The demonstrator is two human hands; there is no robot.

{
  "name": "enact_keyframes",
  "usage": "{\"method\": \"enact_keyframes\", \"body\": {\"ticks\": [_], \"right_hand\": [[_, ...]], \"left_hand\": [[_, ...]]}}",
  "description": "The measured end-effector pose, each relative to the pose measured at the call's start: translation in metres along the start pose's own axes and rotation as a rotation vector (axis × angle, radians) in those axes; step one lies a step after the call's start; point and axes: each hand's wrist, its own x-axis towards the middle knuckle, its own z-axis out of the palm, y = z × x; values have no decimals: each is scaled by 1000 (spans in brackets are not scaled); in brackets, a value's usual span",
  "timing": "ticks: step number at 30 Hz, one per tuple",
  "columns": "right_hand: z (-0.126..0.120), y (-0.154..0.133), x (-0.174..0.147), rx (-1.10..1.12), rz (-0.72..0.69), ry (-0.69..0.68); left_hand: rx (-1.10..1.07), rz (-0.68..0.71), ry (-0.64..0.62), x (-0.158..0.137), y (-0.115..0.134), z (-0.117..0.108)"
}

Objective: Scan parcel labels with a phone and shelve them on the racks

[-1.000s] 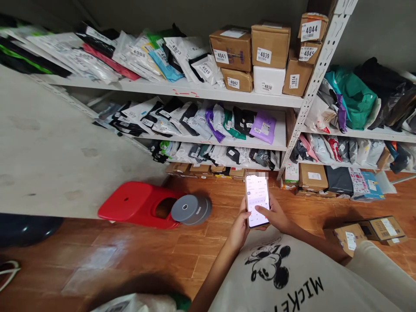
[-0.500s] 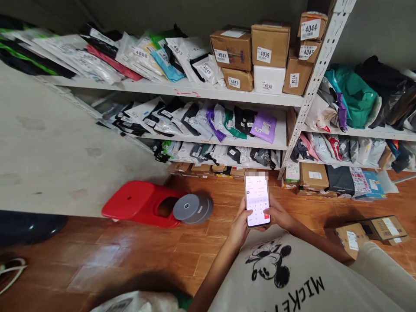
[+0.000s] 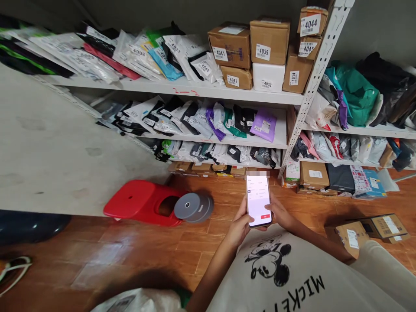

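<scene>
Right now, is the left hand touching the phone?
Touching. The head view shows the left hand wrapped around the phone along its left edge, fingers on its side, while the right hand cups the opposite edge.

Floor: reddish-brown wood-look tiled floor [image 3: 136,255].
Shelving: white perforated-metal shelf racks [image 3: 208,90], filled with numbered parcels and boxes.
Wall: dull grey wall [image 3: 380,30].
Left: pale grey slab surface [image 3: 45,147].

Both hands, left [image 3: 238,225] and right [image 3: 282,214], are raised together, fingers curled.
</scene>
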Motion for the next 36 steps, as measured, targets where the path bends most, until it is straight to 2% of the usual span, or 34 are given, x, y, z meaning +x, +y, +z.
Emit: {"method": "enact_keyframes", "body": {"ticks": [8,13,17,20,23,28,31,36], "right_hand": [[-5,7,8,12,33,17],[-9,4,5,29,80,-41],[-7,7,1,85,125,-61],[-3,16,0,166,127,4],[-2,26,1,249,128,85],[-21,33,9,358,147,223],[-42,33,25,418,152,284],[-82,30,71,523,187,270]], "left_hand": [[-141,30,-164,6,0,-1],[-133,19,-170,6,4,-1],[-90,-22,-117,10,-1,-10],[-10,-79,-89,15,-9,-21],[74,-143,-147,25,-16,-28],[294,-221,-195,56,-11,-22],[415,-233,-122,84,-3,-19],[484,-220,136,139,8,-34]]}}
